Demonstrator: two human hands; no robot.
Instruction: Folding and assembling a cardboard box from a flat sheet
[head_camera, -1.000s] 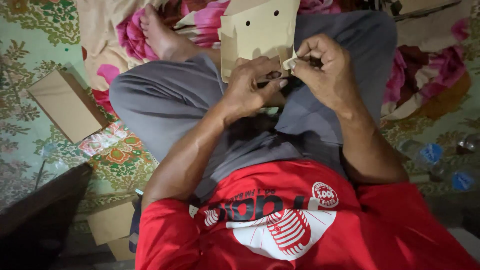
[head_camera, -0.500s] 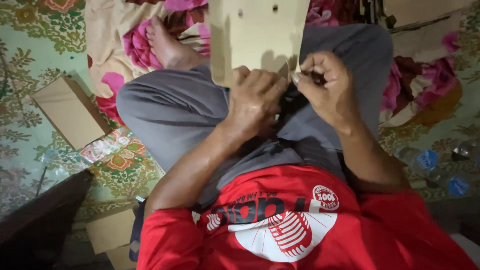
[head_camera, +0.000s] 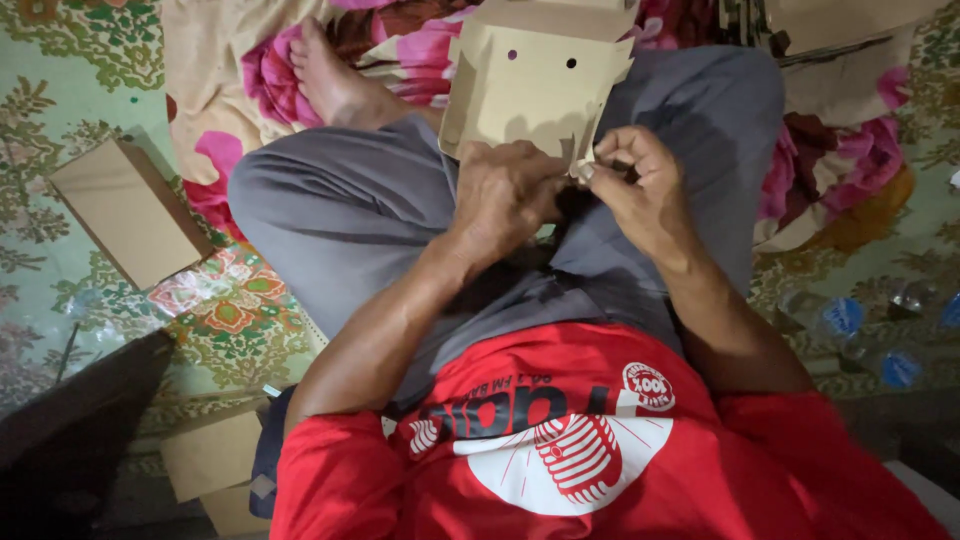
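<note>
Tan cardboard box blank (head_camera: 535, 85) with two punched holes sits upright over my crossed legs; my left hand (head_camera: 505, 195) grips its lower edge, fingers curled shut on it. My right hand (head_camera: 640, 190) pinches a small flap at the bottom right corner. Folded brown box (head_camera: 125, 210) on floral mat (head_camera: 60, 100) at left, blue-capped bottles (head_camera: 850, 320) at right.

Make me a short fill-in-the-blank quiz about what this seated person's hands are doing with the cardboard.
1. Both hands, left hand and right hand, grip the bottom edge of a folded ____ piece.
2. That piece has two small round ____ near its top.
3. The person wears a ____ shirt.
4. A bare ____ rests on the flowered cloth.

Missing words: cardboard; holes; red; foot
</note>
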